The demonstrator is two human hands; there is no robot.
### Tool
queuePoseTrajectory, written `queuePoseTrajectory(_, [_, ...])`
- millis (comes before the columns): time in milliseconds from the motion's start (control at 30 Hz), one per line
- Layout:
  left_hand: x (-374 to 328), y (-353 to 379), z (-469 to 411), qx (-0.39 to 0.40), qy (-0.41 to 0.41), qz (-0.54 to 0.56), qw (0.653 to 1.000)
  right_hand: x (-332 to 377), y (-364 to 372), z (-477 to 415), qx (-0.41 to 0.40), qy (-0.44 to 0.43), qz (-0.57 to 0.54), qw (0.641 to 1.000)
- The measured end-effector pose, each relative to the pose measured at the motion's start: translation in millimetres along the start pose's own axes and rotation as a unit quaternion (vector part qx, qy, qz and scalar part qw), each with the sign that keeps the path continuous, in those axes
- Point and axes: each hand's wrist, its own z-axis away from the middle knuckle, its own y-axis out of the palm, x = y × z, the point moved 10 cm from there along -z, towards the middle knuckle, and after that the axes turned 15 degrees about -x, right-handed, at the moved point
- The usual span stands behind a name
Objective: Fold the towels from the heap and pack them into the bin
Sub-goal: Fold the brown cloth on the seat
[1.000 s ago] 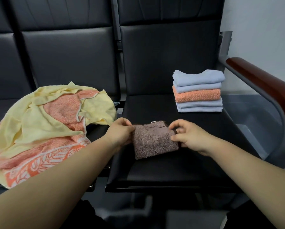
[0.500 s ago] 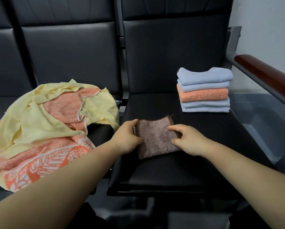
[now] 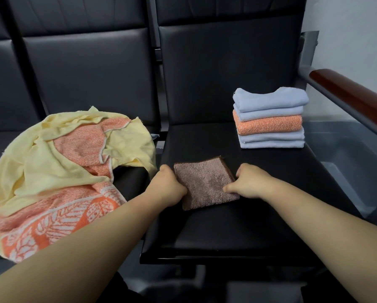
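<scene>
A small brown towel, folded into a square, lies flat on the black seat in front of me. My left hand grips its left edge with the fingers curled under. At the right edge, my right hand holds the towel with its thumb on top of the cloth. A heap of yellow and orange towels is spread over the seat to the left. At the back right of the seat stands a neat stack of folded blue and orange towels. The grey bin sits right of the seat.
Black seat backs rise behind both seats. A metal armrest with a red-brown wooden top runs over the bin on the right. A white wall lies beyond it.
The brown towel went from being pinched at its top corners to lying flat on the seat. Both hands moved down to its side edges.
</scene>
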Motion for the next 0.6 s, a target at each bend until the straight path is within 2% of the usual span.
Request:
queuePoseTrajectory(67, [-1.4, 3.7, -0.2, 0.025, -0.014, -0.02, 0.999, 1.8, 4.2, -3.5, 0.023, 0.002, -0.012, 1.0])
queuePoseTrajectory(167, [-2.2, 8.6, -0.7, 0.041, -0.05, 0.013, 0.998, 10.5, 3.5, -0.9, 0.02, -0.019, -0.029, 0.999])
queuePoseTrajectory(233, [-2.0, 8.8, -3.1, 0.032, -0.084, 0.077, 0.993, 13.6, -2.1, 1.7, 0.014, -0.034, -0.045, 0.998])
queuePoseTrajectory(333, [-8.8, 9.2, -9.4, 0.023, -0.122, 0.218, 0.968, 9.2, -24.1, -2.1, -0.028, -0.032, -0.126, 0.991])
queuePoseTrajectory(467, [-43.0, -8.6, -26.6, -0.026, -0.086, 0.321, 0.943, 4.4, -76.8, -12.9, -0.117, -0.053, -0.215, 0.968])
queuePoseTrajectory(600, [-98.1, -29.3, -60.0, -0.051, -0.037, 0.358, 0.932, -6.7, -126.6, -34.0, -0.197, -0.059, -0.24, 0.949])
